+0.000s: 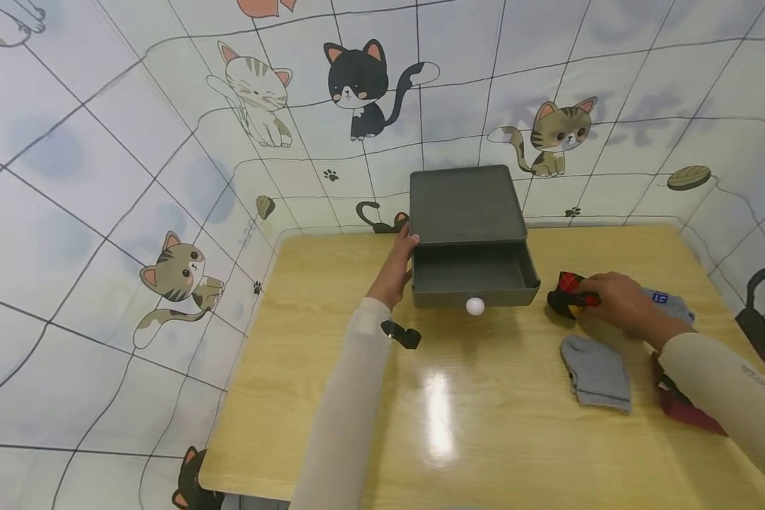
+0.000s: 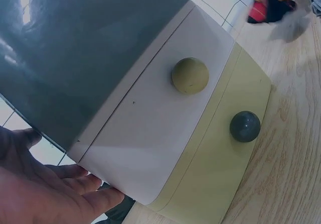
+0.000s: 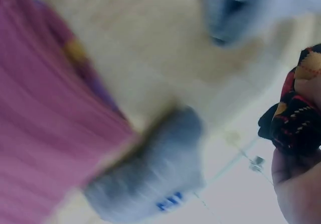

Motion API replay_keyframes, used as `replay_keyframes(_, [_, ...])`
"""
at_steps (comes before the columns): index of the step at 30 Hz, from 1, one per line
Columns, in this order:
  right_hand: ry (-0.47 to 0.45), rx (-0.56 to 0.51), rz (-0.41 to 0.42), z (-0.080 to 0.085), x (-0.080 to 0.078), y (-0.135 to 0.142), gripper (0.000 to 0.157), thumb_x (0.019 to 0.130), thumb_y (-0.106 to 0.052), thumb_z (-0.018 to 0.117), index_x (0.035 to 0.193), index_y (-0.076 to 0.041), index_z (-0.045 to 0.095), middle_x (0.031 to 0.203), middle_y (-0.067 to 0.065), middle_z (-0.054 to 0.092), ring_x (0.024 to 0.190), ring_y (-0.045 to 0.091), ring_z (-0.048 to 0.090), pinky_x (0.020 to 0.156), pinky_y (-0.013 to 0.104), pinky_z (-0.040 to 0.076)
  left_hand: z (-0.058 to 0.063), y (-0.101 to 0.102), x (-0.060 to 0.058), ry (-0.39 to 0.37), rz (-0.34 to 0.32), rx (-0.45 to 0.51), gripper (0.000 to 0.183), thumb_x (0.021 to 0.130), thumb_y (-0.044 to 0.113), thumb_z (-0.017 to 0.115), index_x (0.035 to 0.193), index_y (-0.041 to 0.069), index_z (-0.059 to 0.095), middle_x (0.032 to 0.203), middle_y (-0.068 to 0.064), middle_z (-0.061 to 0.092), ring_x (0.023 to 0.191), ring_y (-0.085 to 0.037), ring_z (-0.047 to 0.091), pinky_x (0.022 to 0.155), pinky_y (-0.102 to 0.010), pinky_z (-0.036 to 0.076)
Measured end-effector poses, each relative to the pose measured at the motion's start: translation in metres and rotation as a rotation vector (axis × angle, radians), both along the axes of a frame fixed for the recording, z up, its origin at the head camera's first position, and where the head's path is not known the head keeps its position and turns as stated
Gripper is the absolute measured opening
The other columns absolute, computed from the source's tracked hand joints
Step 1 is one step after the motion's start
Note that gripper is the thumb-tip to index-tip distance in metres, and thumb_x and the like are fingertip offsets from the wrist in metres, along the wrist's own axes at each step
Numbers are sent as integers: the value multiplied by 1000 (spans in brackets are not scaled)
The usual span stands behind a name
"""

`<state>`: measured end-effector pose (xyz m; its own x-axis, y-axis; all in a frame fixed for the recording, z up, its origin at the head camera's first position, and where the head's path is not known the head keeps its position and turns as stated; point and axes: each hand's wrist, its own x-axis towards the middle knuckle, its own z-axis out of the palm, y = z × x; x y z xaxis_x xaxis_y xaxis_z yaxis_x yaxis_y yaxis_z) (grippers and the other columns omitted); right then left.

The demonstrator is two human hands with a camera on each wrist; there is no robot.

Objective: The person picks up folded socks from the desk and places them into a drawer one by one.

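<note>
Head view: open grey drawer (image 1: 472,275)

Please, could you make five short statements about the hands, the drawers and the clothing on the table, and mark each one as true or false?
1. The right hand grips a soft, black-and-red patterned cloth bundle. True.
2. The gray rectangular drawer with the round white knob is fully closed. False: it is pulled out.
3. The left hand holds the round white knob. False: it is at the side of the multi-coloured, boxy drawer unit.
4. A gray cloth sock lies on the light wood-grained table. True.
5. In the left wrist view, the flat whitish drawer front carries a round yellowish knob. True.
</note>
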<state>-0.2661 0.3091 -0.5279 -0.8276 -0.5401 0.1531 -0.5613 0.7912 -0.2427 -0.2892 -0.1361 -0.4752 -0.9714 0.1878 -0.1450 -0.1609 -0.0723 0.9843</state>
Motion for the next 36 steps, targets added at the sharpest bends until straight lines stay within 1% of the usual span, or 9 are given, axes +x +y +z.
replay_keyframes(4, [94, -73, -54, 36, 5, -9, 39, 73, 0, 90, 110, 1, 76, 109, 28, 71, 97, 49, 65, 73, 61, 53, 5, 0, -5, 27, -4, -18, 81, 102, 57, 48, 170, 33, 12, 176, 1, 11, 160, -22, 15, 125, -57, 17])
replay_keyframes(10, [189, -180, -175, 114, 7, -36, 44, 76, 3, 88, 118, 2, 74, 117, 30, 69, 103, 47, 61, 69, 58, 48, 12, -4, -5, 27, -2, -26, 80, 103, 57, 47, 170, 34, 9, 176, 1, 8, 161, -22, 12, 126, -57, 17])
replay_keyframes(13, [252, -253, -151, 145, 9, -61, 46, 76, 6, 88, 119, 0, 74, 120, 28, 69, 108, 46, 60, 72, 56, 48, 12, -7, -4, 15, 8, -29, 79, 104, 57, 46, 170, 35, 9, 176, 2, 8, 161, -22, 12, 126, -57, 17])
replay_keyframes(16, [287, -286, -57, 163, 12, -93, 45, 74, 7, 89, 117, 0, 77, 120, 23, 70, 111, 42, 60, 74, 53, 49, 10, -9, -3, 10, 17, -32, 78, 104, 57, 46, 170, 36, 11, 176, 4, 8, 161, -21, 13, 126, -56, 18])
replay_keyframes(19, [285, -287, 52, 169, 12, -126, 40, 75, 8, 88, 113, -2, 79, 120, 22, 71, 112, 41, 62, 71, 51, 50, 8, -10, -3, 8, 23, -31, 77, 104, 58, 47, 169, 37, 13, 176, 5, 8, 161, -21, 13, 126, -56, 18])
replay_keyframes(22, [256, -285, 145, 165, 11, -156, 38, 76, 7, 85, 112, -4, 80, 123, 25, 70, 115, 44, 62, 70, 52, 53, 7, -11, -2, 10, 26, -24, 77, 103, 58, 48, 169, 38, 14, 176, 5, 9, 161, -22, 14, 125, -57, 19])
replay_keyframes(28, [202, -267, 347, 140, 4, -200, 36, 78, 4, 84, 112, -7, 79, 120, 22, 70, 111, 43, 63, 87, 59, 54, 2, -8, -2, 10, 21, -15, 76, 103, 58, 47, 169, 37, 15, 176, 2, 11, 161, -24, 14, 125, -60, 17])
replay_keyframes(31, [143, -238, 369, 128, 3, -210, 36, 79, 2, 83, 113, -7, 79, 121, 22, 70, 110, 41, 63, 87, 57, 54, -1, -4, -2, 3, 3, -28, 76, 104, 57, 45, 169, 36, 14, 176, 1, 12, 160, -25, 15, 124, -61, 18])
replay_keyframes(36, [109, -163, 306, 123, 4, -219, 35, 82, -3, 83, 117, -9, 79, 123, 18, 71, 110, 36, 63, 85, 51, 56, -1, 0, -2, 5, -5, -45, 76, 104, 57, 45, 170, 35, 14, 175, 1, 14, 160, -25, 18, 124, -60, 21])
